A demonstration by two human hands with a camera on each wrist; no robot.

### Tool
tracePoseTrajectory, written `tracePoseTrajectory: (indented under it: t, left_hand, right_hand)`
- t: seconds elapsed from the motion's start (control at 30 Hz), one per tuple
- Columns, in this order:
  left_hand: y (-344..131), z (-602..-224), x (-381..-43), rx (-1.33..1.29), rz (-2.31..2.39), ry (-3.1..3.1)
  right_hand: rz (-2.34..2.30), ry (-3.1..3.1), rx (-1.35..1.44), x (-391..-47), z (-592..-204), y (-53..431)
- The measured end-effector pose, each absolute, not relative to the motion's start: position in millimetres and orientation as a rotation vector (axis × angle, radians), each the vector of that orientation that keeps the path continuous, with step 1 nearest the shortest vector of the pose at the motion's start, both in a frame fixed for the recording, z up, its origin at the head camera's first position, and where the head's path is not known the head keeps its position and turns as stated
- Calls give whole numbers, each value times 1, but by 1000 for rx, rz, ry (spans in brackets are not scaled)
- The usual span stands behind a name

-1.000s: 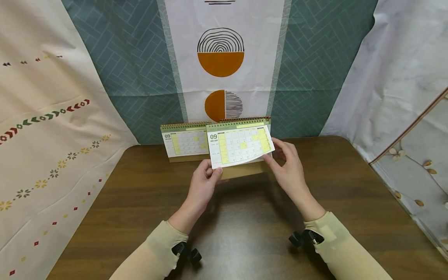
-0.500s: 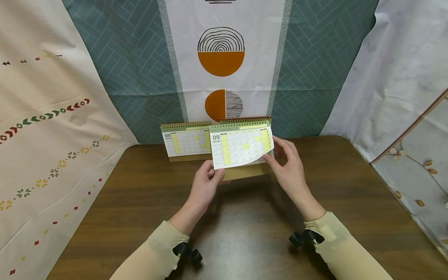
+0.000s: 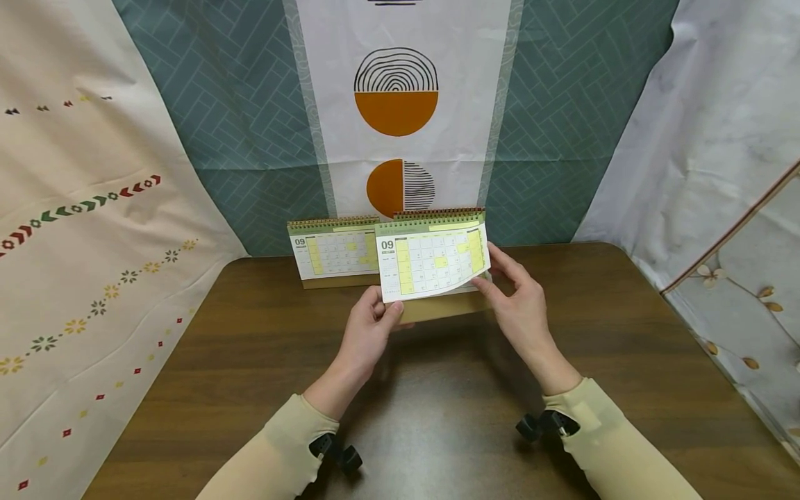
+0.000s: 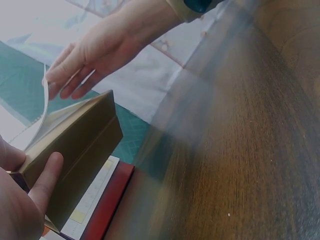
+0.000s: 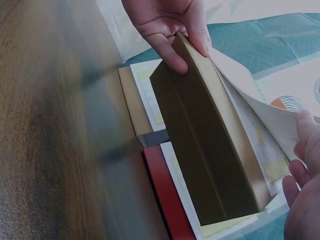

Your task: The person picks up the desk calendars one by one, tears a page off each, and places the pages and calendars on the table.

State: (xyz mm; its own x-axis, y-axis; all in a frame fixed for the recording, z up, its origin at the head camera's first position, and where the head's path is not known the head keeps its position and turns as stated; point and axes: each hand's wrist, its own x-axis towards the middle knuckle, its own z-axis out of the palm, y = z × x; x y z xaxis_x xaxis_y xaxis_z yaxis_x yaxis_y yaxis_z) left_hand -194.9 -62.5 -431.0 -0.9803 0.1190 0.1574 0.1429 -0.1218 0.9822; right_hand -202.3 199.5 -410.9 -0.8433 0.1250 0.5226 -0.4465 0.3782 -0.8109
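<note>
A spiral-bound desk calendar with a green header and the number 09 is held up off the table. My left hand grips its lower left corner, thumb in front and fingers behind the cardboard stand. At the lower right, my right hand pinches the corner of the front page between thumb and fingers. That page curves away from the sheet under it, as the right wrist view shows. The calendar's folded stand has a brown underside.
A similar calendar stands at the back left of the wooden table. Behind the held one is another calendar with a red base, mostly hidden in the head view. Patterned cloths hang behind the table.
The held calendar has shifted slightly right with my left hand. The page's lower right corner stays bent up in my right hand, which has barely moved.
</note>
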Motion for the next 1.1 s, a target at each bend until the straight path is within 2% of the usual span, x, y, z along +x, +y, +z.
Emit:
tracePoseTrajectory:
  t: [1.1]
  left_hand:
    - [-62,-431,-194,-353,-2343,-2046]
  right_hand:
    - [1593,-2028,370,-204,-414,202]
